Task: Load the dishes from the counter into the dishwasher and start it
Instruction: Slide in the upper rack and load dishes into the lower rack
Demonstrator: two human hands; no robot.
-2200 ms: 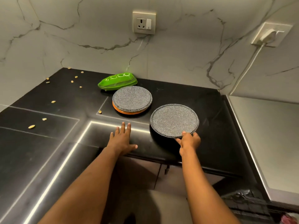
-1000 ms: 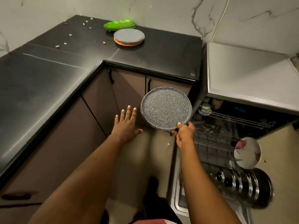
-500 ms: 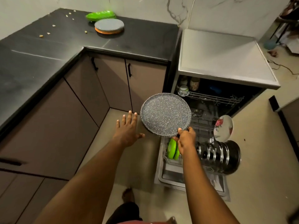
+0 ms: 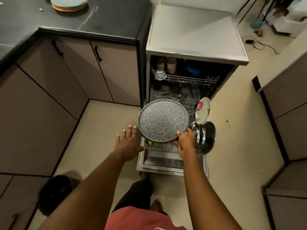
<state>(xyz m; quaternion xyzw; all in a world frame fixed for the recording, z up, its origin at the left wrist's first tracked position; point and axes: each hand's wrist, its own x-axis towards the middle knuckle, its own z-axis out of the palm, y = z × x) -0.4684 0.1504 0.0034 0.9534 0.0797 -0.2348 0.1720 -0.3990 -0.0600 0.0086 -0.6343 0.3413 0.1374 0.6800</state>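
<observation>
Here, in the head view, our right hand [image 4: 184, 143] pinches the near rim of the speckled plate [image 4: 162, 120] above the open dishwasher's [image 4: 196, 35] lower rack [image 4: 166, 148]. Our left hand [image 4: 127, 145] hovers just beside the plate, fingers [image 4: 125, 134] straight and spread. Stacked plates [image 4: 69, 3] sit on the bench [image 4: 108, 17].

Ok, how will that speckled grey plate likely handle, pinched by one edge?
Probably stiff: the speckled grey plate shows no sag though the right hand pinches only its near rim. Likely fairly light, since that hand alone carries it; the left hand is open beside it. So small a pinch might slip.
</observation>
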